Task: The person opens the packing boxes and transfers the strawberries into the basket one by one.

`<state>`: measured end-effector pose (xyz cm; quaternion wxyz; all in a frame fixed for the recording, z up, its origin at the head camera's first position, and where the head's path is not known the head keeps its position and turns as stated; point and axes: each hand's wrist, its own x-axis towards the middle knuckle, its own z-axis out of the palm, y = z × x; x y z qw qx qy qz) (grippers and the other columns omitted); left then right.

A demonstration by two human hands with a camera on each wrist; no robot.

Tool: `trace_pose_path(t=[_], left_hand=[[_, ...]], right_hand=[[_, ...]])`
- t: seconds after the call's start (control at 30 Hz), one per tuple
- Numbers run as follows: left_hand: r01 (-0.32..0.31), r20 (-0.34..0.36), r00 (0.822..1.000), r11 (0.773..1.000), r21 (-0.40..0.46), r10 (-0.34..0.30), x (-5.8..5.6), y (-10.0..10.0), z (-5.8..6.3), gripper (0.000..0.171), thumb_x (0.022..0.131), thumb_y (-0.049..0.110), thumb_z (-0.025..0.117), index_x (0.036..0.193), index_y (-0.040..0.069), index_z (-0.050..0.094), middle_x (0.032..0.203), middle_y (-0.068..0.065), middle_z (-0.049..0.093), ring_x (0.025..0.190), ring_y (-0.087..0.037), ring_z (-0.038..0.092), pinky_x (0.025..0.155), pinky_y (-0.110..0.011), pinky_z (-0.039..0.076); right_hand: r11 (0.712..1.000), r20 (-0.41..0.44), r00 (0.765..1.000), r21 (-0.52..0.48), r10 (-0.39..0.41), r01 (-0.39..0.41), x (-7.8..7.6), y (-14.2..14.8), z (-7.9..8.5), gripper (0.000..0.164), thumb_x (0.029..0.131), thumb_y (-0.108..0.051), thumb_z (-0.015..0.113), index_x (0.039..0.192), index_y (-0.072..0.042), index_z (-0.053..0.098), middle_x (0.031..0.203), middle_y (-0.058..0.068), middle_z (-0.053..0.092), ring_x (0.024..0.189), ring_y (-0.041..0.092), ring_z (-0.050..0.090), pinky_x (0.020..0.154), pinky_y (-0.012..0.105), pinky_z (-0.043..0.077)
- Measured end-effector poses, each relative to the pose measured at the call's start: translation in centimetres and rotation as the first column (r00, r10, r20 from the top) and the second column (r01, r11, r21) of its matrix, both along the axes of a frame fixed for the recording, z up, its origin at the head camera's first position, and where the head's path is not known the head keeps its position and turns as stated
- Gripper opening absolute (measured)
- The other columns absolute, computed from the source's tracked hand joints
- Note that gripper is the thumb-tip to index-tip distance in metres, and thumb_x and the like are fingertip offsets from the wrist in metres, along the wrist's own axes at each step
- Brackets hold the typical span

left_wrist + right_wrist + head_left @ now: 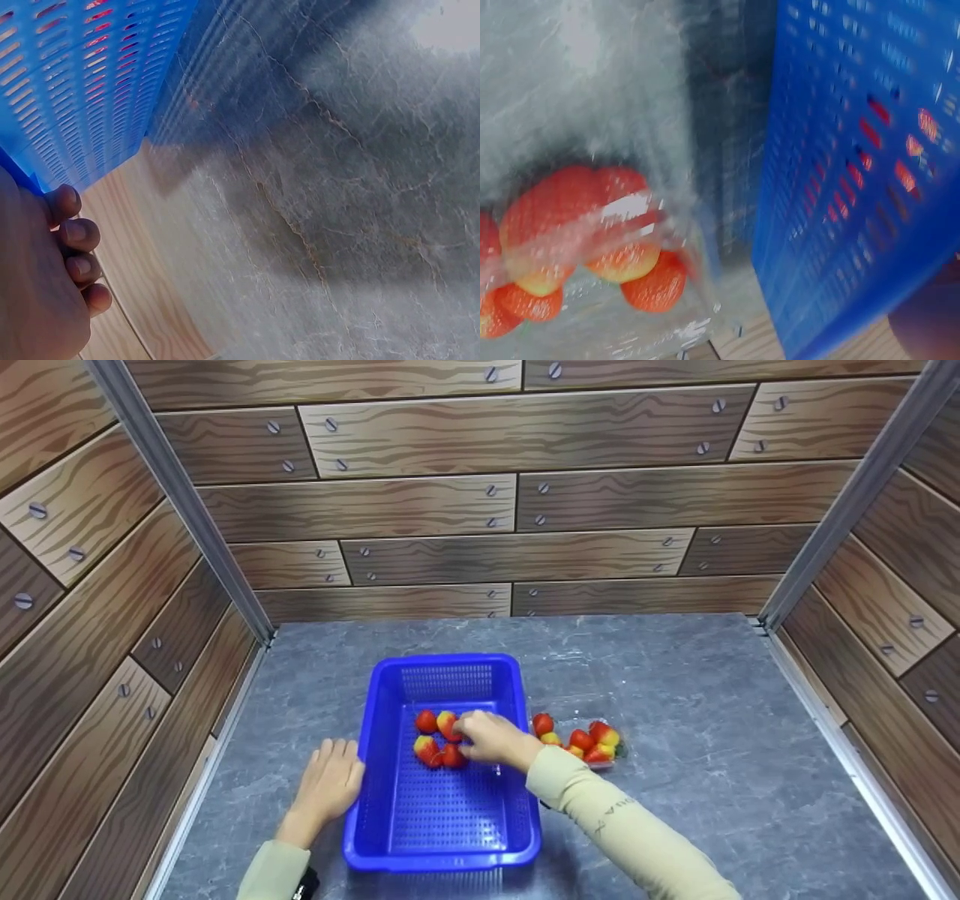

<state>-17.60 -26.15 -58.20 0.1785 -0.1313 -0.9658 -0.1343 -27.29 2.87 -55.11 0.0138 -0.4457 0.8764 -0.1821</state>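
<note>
A blue plastic basket (pixel 442 864) with slotted walls stands on the grey table. Several red and yellow strawberries (pixel 427 751) lie inside it. My right hand (pixel 495 739) reaches over the right rim, its curled fingers at a red-yellow strawberry (pixel 448 724) that they partly cover. In the right wrist view, only a dark bit of that hand shows behind the rim. My left hand (pixel 326 780) holds the left rim of the basket from outside. Its curled fingertips (pixel 79 234) show below the rim in the left wrist view; the thumb is hidden there.
Right of the basket, a clear plastic container (pixel 577 711) holds more strawberries (pixel 562 217). The grey table (pixel 720 780) is enclosed by wood-patterned panels (pixel 420 502) at the back and sides, with metal posts (pixel 832 517) at the corners.
</note>
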Motion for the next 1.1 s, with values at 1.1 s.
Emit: trace_pose_path(t=[1.1], left_hand=[[0.008,0.006,1.000,1.000,0.005,-0.008,0.1,-0.1,0.0,0.009,0.092,0.008,0.046,0.085,0.004,0.051,0.081,-0.013,0.051,0.079,-0.034,0.046,0.070,-0.047,0.038]], right_hand=[[0.919,-0.186,0.942,-0.338,-0.278,0.204,-3.7,8.0,3.0,0.010,0.082,-0.008,0.073,0.090,-0.004,0.070,0.083,0.008,0.067,0.075,0.023,0.062,0.069,0.036,0.054]])
